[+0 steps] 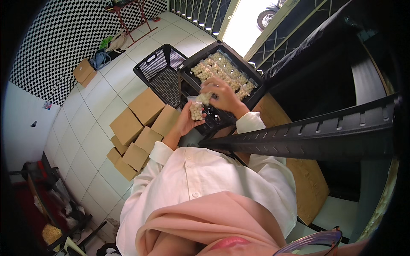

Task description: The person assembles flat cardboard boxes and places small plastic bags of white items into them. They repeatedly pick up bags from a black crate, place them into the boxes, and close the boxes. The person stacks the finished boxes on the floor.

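In my left hand [185, 121] I hold a small clear plastic bag [196, 111] of round pale beige pieces, its top upward. Just above and to the right, my right hand [219, 92] grips another clear bag [204, 98] of similar contents, blurred by motion. Behind my hands, a black plastic tray [192, 59] bears rows of filled bags [221, 68] in its far part. Its near part shows dark bottom beside my wrists. What the pieces are, I cannot tell.
Several closed cardboard boxes [147, 105] are stacked on the tiled floor at left. A black plastic crate [163, 75] stands beyond them. A black slotted rail [307, 131] crosses close on the right, above a wooden board [307, 188]. Past the tray is a metal gate [208, 16].
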`<state>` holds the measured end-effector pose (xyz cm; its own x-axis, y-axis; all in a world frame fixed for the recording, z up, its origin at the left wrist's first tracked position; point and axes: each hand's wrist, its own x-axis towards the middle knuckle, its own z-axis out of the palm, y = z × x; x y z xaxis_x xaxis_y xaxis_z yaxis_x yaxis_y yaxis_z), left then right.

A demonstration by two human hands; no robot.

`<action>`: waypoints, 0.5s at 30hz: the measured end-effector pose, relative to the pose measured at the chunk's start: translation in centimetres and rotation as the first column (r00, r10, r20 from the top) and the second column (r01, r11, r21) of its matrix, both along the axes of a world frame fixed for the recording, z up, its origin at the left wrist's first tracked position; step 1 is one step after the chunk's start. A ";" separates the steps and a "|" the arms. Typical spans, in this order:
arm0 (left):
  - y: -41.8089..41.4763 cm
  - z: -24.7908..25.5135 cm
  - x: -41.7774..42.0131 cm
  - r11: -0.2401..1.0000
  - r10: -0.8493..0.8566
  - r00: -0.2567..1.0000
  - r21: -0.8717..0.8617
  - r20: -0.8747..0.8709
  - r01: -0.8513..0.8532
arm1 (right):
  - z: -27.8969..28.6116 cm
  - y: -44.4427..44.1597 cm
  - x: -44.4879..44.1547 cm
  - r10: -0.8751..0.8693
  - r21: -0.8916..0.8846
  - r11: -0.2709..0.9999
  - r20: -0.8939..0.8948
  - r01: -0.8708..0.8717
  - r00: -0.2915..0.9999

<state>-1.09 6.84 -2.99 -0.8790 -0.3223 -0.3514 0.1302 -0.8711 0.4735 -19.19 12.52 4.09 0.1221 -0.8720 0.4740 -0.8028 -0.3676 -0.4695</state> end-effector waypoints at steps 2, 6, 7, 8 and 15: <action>-0.3 0.7 -0.2 0.999 -0.021 0.996 0.035 -0.085 0.024 | 0.5 -0.1 1.6 0.099 -0.015 0.995 -0.045 -0.099 0.994; -1.0 -0.4 -0.1 0.999 0.031 0.996 -0.020 -0.081 -0.033 | 0.4 -1.0 1.3 0.064 -0.030 0.998 0.091 -0.062 0.994; -1.1 -0.5 -0.1 0.997 0.048 0.998 -0.061 -0.037 -0.051 | 0.3 -1.3 0.2 0.020 -0.040 0.999 0.150 -0.014 0.988; -1.4 -0.7 -0.1 0.997 0.055 0.998 -0.048 -0.036 -0.057 | -0.3 -1.9 -1.4 -0.041 0.004 0.999 0.179 0.041 0.983; -1.4 -0.7 0.5 0.989 0.144 0.990 0.025 -0.014 -0.143 | -7.8 -5.2 -5.8 -0.579 0.063 0.758 -0.393 0.649 0.714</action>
